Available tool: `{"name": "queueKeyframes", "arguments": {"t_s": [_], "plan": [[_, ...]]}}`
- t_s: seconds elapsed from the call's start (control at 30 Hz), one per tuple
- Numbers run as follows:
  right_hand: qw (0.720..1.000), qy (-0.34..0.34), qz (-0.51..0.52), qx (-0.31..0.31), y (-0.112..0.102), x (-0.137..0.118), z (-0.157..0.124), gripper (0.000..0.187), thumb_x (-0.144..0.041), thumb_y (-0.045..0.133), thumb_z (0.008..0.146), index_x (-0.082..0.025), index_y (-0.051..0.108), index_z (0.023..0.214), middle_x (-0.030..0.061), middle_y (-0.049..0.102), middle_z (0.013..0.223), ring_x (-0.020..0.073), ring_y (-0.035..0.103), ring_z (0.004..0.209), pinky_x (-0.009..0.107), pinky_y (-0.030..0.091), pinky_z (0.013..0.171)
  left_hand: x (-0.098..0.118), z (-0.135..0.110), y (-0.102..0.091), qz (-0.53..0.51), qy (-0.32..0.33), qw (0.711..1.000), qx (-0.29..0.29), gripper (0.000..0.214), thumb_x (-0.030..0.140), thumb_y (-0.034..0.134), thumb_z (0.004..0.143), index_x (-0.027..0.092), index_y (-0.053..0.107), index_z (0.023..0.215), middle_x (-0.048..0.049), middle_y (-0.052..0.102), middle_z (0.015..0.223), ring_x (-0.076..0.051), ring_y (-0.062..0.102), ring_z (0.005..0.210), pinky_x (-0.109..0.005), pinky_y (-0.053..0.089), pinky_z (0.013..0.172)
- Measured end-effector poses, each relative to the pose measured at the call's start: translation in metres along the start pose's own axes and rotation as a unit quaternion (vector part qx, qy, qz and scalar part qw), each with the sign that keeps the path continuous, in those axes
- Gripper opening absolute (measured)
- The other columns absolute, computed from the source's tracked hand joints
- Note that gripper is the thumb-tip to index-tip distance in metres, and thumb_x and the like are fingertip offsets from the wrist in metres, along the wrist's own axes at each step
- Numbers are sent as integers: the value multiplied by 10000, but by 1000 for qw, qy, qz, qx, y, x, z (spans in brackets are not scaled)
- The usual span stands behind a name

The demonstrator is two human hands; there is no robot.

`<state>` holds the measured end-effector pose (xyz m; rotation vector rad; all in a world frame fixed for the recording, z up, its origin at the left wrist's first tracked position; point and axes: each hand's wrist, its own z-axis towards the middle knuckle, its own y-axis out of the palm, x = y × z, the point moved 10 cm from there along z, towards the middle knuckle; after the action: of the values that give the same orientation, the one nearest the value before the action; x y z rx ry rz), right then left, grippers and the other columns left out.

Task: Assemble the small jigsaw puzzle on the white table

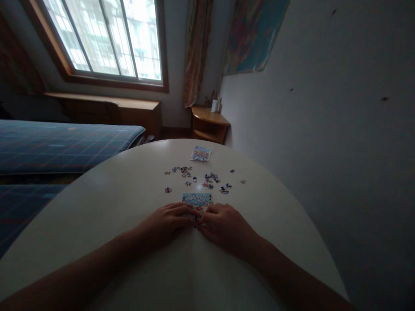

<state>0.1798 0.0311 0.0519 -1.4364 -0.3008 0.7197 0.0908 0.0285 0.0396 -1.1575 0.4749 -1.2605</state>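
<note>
A partly assembled jigsaw puzzle [197,198] lies on the table in front of me, its blue top strip with white lettering showing. My left hand [175,219] rests on its left side with fingers stretched out, the tips touching the pieces. From the right, my right hand [223,222] bends its fingers at the puzzle's lower part, thumb and forefinger closed together at a small jigsaw piece [196,219]. Both hands cover most of the puzzle's lower half, so the join there is hidden.
Loose jigsaw pieces [212,177] lie scattered beyond the puzzle, with another cluster [185,171] to the left. A printed picture packet [201,153] lies near the far edge of the round white table [129,194]. A wall [324,129] stands at right, a bed [65,144] at left.
</note>
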Motion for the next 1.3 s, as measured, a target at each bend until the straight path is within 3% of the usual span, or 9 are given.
{"name": "queueKeyframes", "arguments": {"t_s": [1.3], "plan": [[1000,-3,2,1,-1,0,0,86,-235,673,859,-236,704,940,25,710,926,169,632,832,295,414,761,2,2,-4,-1,-4,1000,26,246,94,435,980,191,623,1108,-72,672,1192,-188,618,1129,-343,517,988]]}}
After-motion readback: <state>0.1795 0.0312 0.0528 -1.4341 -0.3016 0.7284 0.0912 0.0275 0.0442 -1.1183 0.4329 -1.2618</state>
